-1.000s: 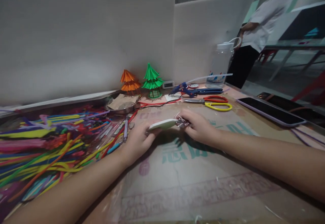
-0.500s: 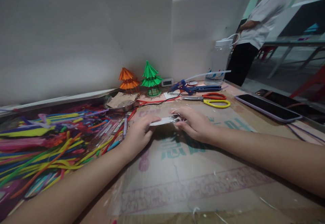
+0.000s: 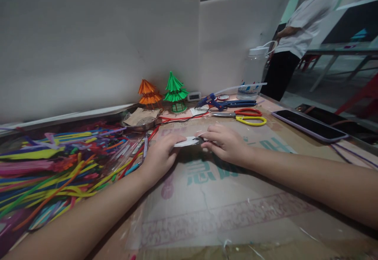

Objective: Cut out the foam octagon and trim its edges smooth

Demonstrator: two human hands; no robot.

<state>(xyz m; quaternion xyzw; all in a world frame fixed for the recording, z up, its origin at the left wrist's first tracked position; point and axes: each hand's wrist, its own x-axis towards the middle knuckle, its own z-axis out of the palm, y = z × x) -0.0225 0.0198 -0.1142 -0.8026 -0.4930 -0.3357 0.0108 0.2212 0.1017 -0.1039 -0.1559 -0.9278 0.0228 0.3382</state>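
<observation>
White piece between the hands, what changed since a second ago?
The white piece has changed tilt. The right hand has shifted its fingertips left, closer to the left hand, whose grip reaches farther over the piece. Scissors, glue gun and green model tree stayed put.

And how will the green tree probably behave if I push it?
The green tree is probably light: its base section looks open. The narrow strips in its tiers would likely bend. With wide tiers above a narrower base, it might tip.

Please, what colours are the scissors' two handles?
The far handle is red, the near handle yellow; the head view shows both.
</observation>
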